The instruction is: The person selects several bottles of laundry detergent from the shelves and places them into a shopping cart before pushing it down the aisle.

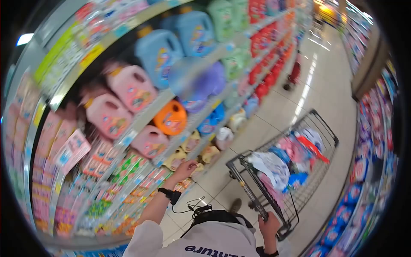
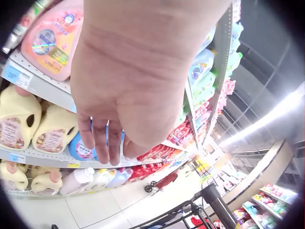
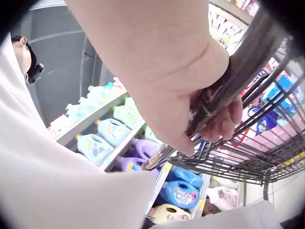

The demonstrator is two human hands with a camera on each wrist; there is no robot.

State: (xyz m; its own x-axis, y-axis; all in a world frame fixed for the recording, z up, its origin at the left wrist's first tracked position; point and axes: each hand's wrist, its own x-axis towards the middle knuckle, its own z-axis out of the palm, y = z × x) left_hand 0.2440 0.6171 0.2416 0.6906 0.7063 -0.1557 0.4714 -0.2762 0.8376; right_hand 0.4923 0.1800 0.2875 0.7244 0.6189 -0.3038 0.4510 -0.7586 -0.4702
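My right hand (image 1: 269, 226) grips the dark handle bar (image 3: 245, 59) of a wire shopping cart (image 1: 337, 139), fingers curled around it in the right wrist view. Bagged goods (image 1: 269, 167) in white, pink, blue and red lie in the cart. My left hand (image 1: 186, 170) is held out in front of the shelves with nothing in it. Its fingers (image 2: 113, 143) hang loosely in the left wrist view. Near it are cream detergent jugs (image 2: 55, 129) and a pink jug (image 1: 150, 141) on the shelf rows.
Tall shelves on the left hold blue jugs (image 1: 158, 55), an orange jug (image 1: 170, 118) and small packs. Another shelf of blue and red packs (image 1: 361, 171) stands right of the cart. A tiled aisle (image 1: 314, 73) runs ahead, with a dark red wheeled item (image 1: 293, 73) beside the shelves.
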